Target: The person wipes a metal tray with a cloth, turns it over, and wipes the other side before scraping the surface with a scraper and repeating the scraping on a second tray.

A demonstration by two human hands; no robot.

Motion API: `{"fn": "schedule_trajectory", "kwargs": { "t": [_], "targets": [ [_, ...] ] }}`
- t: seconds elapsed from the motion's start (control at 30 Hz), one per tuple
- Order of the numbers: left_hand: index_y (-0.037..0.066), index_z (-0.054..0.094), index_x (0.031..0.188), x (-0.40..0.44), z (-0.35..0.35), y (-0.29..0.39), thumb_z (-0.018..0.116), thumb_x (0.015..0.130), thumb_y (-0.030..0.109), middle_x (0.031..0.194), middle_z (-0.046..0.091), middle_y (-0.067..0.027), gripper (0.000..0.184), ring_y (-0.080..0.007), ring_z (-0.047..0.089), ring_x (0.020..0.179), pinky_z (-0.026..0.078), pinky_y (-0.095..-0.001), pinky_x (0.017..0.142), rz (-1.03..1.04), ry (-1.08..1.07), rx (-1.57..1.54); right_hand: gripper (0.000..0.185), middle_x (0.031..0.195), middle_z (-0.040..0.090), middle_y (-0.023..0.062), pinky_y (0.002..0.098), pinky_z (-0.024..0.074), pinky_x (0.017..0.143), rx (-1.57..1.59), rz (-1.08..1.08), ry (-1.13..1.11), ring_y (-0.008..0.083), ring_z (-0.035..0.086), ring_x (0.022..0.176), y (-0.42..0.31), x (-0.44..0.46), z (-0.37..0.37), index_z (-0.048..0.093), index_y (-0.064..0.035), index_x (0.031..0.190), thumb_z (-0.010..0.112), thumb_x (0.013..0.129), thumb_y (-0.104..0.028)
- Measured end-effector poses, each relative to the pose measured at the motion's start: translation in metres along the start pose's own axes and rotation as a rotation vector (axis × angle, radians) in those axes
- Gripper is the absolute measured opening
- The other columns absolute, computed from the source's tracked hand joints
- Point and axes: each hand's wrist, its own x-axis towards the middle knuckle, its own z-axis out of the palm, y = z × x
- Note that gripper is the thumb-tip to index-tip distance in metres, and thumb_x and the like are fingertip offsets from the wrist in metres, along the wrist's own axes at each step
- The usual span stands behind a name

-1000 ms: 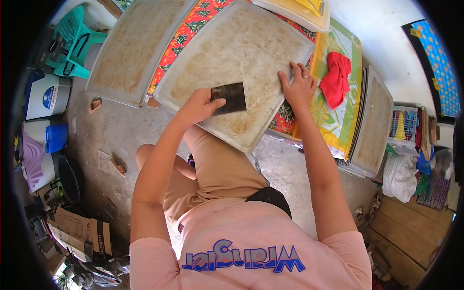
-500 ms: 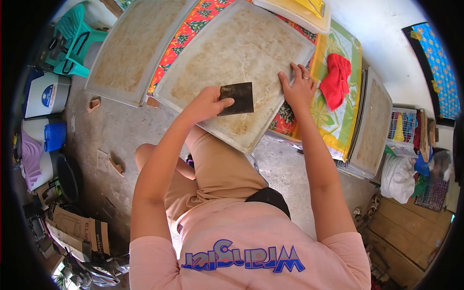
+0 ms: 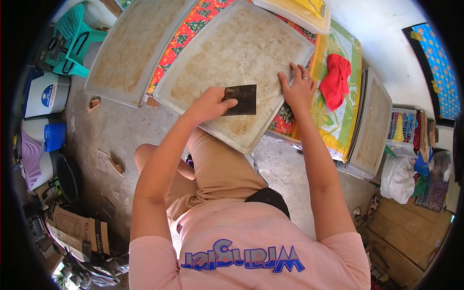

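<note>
My left hand (image 3: 210, 105) is closed on a thin, dark, square scraper-like sheet (image 3: 243, 100), thumb on top, just over a large grey tray (image 3: 203, 63). I cannot tell whether the sheet touches the tray's brown-stained surface. At the tray's right edge, my right hand (image 3: 298, 87) lies flat with its fingers spread, a ring on one of them. The tray's near corner hangs over the table edge above my lap. A crumpled red cloth (image 3: 335, 82) lies to the right of my right hand.
A similar stained tray (image 3: 137, 53) is at the left, and more stand stacked at the right (image 3: 372, 125). Beneath the trays spreads a red patterned tablecloth (image 3: 285, 121). A yellowish tub (image 3: 295, 14) sits at the back. A green chair (image 3: 72, 38) stands far left.
My left hand and the dark sheet have shifted slightly to the right across the tray. My right hand and the tray stay where they were.
</note>
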Motion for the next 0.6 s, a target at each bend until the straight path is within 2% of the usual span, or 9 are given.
{"fn": "schedule_trajectory", "kwargs": {
  "t": [0.1, 0.2, 0.3, 0.4, 0.5, 0.6],
  "targets": [
    [-0.003, 0.064, 0.091, 0.013, 0.008, -0.029, 0.064, 0.090, 0.015, 0.067, 0.058, -0.0021, 0.017, -0.0102, 0.049, 0.064, 0.043, -0.0312, 0.061, 0.110, 0.142, -0.159, 0.059, 0.138, 0.049, 0.0078, 0.0562, 0.0164, 0.113, 0.013, 0.000, 0.005, 0.0288, 0.039, 0.134, -0.002, 0.001, 0.000, 0.056, -0.0179, 0.133, 0.058, 0.087, -0.055],
    [-0.003, 0.064, 0.090, 0.002, 0.002, -0.002, 0.065, 0.089, 0.016, 0.064, 0.056, -0.0027, 0.019, -0.0113, 0.049, 0.063, 0.043, -0.0321, 0.060, 0.030, 0.009, -0.013, 0.059, 0.139, 0.048, 0.0080, 0.0562, 0.0160, 0.113, 0.013, 0.010, -0.007, 0.0289, 0.038, 0.134, -0.002, -0.001, -0.002, 0.056, -0.0178, 0.133, 0.058, 0.087, -0.055],
    [-0.003, 0.064, 0.090, 0.017, 0.008, -0.031, 0.065, 0.089, 0.016, 0.063, 0.057, -0.0036, 0.019, -0.0119, 0.049, 0.063, 0.043, -0.0331, 0.059, 0.138, 0.166, 0.010, 0.059, 0.139, 0.048, 0.0081, 0.0563, 0.0159, 0.113, 0.012, 0.006, -0.013, 0.0290, 0.038, 0.134, -0.002, 0.002, -0.001, 0.056, -0.0177, 0.133, 0.058, 0.087, -0.055],
    [-0.004, 0.065, 0.092, 0.020, 0.004, -0.034, 0.066, 0.089, 0.018, 0.065, 0.060, -0.0056, 0.022, -0.0129, 0.051, 0.064, 0.045, -0.0335, 0.061, 0.046, 0.085, -0.063, 0.059, 0.140, 0.047, 0.0081, 0.0562, 0.0160, 0.113, 0.009, 0.014, -0.020, 0.0290, 0.038, 0.134, -0.003, 0.000, -0.003, 0.056, -0.0176, 0.133, 0.057, 0.088, -0.055],
    [-0.004, 0.065, 0.093, 0.003, 0.004, 0.001, 0.067, 0.088, 0.018, 0.070, 0.064, -0.0069, 0.023, -0.0132, 0.053, 0.065, 0.046, -0.0330, 0.063, 0.033, 0.014, 0.077, 0.059, 0.140, 0.047, 0.0081, 0.0563, 0.0161, 0.113, 0.005, 0.008, -0.018, 0.0289, 0.038, 0.134, -0.001, 0.001, -0.002, 0.056, -0.0176, 0.133, 0.057, 0.088, -0.055],
    [-0.004, 0.065, 0.095, 0.006, 0.002, 0.003, 0.066, 0.088, 0.017, 0.075, 0.067, -0.0095, 0.023, -0.0130, 0.055, 0.069, 0.047, -0.0328, 0.067, -0.019, 0.161, -0.008, 0.059, 0.140, 0.047, 0.0081, 0.0565, 0.0162, 0.113, 0.008, 0.008, -0.016, 0.0289, 0.038, 0.134, -0.003, 0.001, -0.002, 0.056, -0.0177, 0.133, 0.057, 0.088, -0.055]
  ]
}}
